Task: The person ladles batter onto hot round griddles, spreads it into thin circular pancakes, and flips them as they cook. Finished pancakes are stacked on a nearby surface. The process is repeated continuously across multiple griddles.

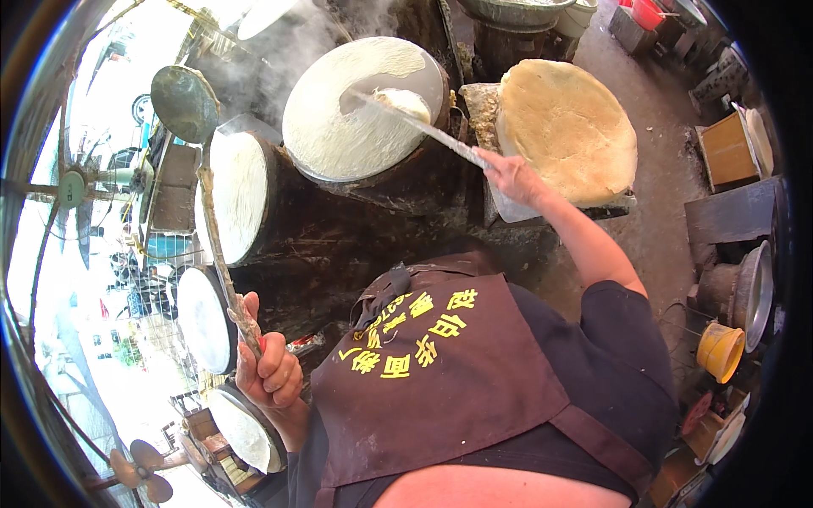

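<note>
My left hand is closed around the lower end of a long-handled ladle, held upright with its dark round bowl raised at the upper left. My right hand grips a long, narrow batter spreader crusted with pale residue. Its far end reaches over a round griddle, where it meets the wet batter. Pale batter covers most of the griddle, with a bare patch towards the right and a thicker heap beside the spreader. Steam rises at the griddle's far left.
A stack of thin, browned round pancakes stands right of the griddle. More round griddles with pale sheets curve down the left side. Fans stand at the left edge. A yellow bucket and a metal basin sit at the right.
</note>
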Demonstrator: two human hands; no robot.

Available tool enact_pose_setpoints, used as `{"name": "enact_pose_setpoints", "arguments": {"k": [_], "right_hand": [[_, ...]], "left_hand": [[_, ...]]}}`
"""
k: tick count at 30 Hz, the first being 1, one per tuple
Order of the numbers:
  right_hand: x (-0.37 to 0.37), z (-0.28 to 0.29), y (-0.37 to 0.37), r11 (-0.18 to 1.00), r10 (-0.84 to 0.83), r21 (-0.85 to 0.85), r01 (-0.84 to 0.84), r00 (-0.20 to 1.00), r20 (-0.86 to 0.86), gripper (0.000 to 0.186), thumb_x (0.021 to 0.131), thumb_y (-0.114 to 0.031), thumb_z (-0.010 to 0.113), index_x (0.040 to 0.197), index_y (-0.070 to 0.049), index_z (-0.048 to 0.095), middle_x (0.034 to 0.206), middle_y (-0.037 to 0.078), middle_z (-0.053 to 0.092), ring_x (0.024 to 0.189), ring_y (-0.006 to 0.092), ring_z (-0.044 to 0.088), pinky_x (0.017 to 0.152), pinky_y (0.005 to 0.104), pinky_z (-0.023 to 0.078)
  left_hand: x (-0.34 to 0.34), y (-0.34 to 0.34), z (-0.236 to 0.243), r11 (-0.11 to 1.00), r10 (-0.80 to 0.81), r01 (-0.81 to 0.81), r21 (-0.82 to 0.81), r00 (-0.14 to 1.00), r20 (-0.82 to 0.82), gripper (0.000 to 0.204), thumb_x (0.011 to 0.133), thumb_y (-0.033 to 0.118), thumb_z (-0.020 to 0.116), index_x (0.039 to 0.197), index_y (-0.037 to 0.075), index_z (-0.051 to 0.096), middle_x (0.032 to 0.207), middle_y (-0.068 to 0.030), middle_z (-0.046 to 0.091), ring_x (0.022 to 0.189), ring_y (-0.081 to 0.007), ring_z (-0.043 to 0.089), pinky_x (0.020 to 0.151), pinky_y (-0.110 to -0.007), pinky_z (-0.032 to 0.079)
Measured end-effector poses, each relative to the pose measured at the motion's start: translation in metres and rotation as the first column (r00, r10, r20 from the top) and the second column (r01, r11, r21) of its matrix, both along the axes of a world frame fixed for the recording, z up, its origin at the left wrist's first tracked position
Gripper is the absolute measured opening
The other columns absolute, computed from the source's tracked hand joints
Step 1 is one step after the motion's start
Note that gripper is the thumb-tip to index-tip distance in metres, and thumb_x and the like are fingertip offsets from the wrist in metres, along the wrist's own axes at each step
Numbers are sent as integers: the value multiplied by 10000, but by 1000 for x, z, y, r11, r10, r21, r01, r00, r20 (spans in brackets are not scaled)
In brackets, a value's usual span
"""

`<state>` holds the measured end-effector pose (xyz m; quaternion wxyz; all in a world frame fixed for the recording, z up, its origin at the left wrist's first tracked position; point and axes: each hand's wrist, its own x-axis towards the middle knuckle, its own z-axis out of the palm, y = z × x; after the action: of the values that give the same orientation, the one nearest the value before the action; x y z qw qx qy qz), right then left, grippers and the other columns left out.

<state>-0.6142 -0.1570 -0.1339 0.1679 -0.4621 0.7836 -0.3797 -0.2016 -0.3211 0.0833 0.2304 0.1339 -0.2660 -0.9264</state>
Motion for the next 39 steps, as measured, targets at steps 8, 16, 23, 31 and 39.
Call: {"name": "enact_pose_setpoints", "arguments": {"k": [8,16,23,31,39], "right_hand": [[-27,4,-29,996,85,37,-83,994,-72,472,900,-135,545,1358,-101,437,909,237,643,807,399,633,729,444,507],[-97,-17,-65,999,26,48,-17,981,-191,464,897,-172,556,1349,-129,459,889,229,647,838,384,638,733,454,500],[-104,-24,-80,993,103,-31,-115,959,-265,434,892,-148,510,1325,-146,481,880,225,649,839,393,633,732,469,487],[-123,-6,-163,990,-39,117,72,965,-258,399,905,-195,494,1302,-158,518,883,218,667,831,378,662,742,446,550],[5,-4,-68,949,-306,-59,310,950,62,536,883,-92,501,1399,-71,358,981,218,628,885,403,618,776,472,485]], "left_hand": [[-29,11,11,998,-46,50,36,994,-97,557,1043,250,325,1512,132,48,702,-19,330,430,-14,284,292,-147,287],[-48,14,15,994,-57,68,91,992,-115,564,1043,275,318,1514,158,31,721,-27,325,431,-25,275,288,-164,274],[-50,17,18,993,5,3,117,997,-74,568,1043,288,315,1512,145,28,725,-26,324,430,-22,269,287,-163,276],[-71,18,22,993,-35,40,114,998,-48,568,1043,284,316,1513,145,28,719,-22,331,430,-19,270,290,-158,287],[-56,23,12,977,44,-44,210,999,3,567,1029,258,382,1506,153,94,700,-20,339,448,-27,262,311,-149,271]]}}
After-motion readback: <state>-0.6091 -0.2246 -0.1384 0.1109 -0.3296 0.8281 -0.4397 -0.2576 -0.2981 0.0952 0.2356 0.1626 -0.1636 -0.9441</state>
